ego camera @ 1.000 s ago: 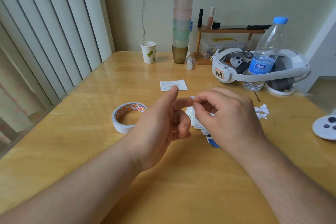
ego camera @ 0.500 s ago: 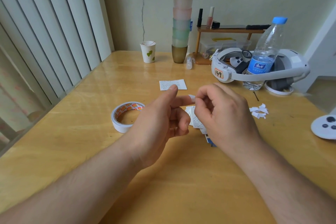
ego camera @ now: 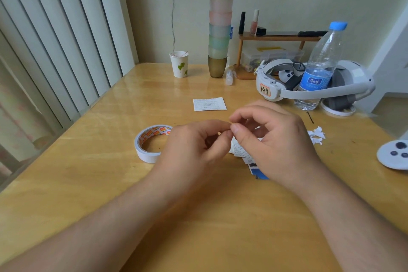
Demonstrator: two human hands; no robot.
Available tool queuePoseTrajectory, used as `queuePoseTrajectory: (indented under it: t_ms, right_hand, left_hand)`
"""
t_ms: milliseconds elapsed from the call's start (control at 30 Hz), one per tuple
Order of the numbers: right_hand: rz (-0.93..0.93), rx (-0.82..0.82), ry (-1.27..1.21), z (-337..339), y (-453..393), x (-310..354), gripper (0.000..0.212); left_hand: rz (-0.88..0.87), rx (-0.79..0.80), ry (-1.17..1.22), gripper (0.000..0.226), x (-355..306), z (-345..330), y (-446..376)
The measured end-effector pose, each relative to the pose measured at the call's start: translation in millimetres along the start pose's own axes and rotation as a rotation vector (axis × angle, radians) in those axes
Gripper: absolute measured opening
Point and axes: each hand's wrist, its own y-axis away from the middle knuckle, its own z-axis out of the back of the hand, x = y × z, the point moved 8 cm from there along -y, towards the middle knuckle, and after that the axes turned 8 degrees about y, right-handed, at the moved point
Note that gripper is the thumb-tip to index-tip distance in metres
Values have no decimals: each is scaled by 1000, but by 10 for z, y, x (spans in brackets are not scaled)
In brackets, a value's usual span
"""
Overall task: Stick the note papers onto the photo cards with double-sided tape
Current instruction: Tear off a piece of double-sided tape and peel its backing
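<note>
Above the middle of the wooden table [ego camera: 92,183], my left hand [ego camera: 194,152] and my right hand [ego camera: 273,139] meet at the fingertips. Both pinch a tiny piece of double-sided tape [ego camera: 231,122] that barely shows between them. Under my right hand lies a printed note paper [ego camera: 239,150] on a photo card [ego camera: 257,170] with a blue picture; both are mostly hidden. The roll of double-sided tape [ego camera: 152,142] lies flat just left of my left hand. A second note paper [ego camera: 209,104] lies farther back on the table.
White peeled scraps [ego camera: 316,136] lie right of my right hand. A water bottle [ego camera: 320,66] and a white headset [ego camera: 309,86] stand at the back right, a paper cup [ego camera: 179,64] and a tall cup stack [ego camera: 219,28] at the back. A white disc [ego camera: 393,154] sits at the right edge.
My left index finger, which pointed straight with the tape piece on its tip, has curled in. The right hand's thumb and finger have closed on that tip, so both hands pinch together.
</note>
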Motion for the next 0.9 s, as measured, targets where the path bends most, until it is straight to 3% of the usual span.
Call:
queuePoseTrajectory:
  t_ms: [367,633,800,900]
  right_hand:
    - [97,26,57,9,2,58,11]
    - [193,-45,180,-2,2,139,6]
    - [194,-54,203,-62,29,121,7]
    - [204,-98,206,-38,41,145,8]
  left_hand:
    - [-79,-20,-71,16,-43,15,0]
    - [-115,-71,-170,23,-117,40,-3]
    - [-87,-64,-156,21,-109,42,4]
    - [10,-47,-22,22,-75,41,4]
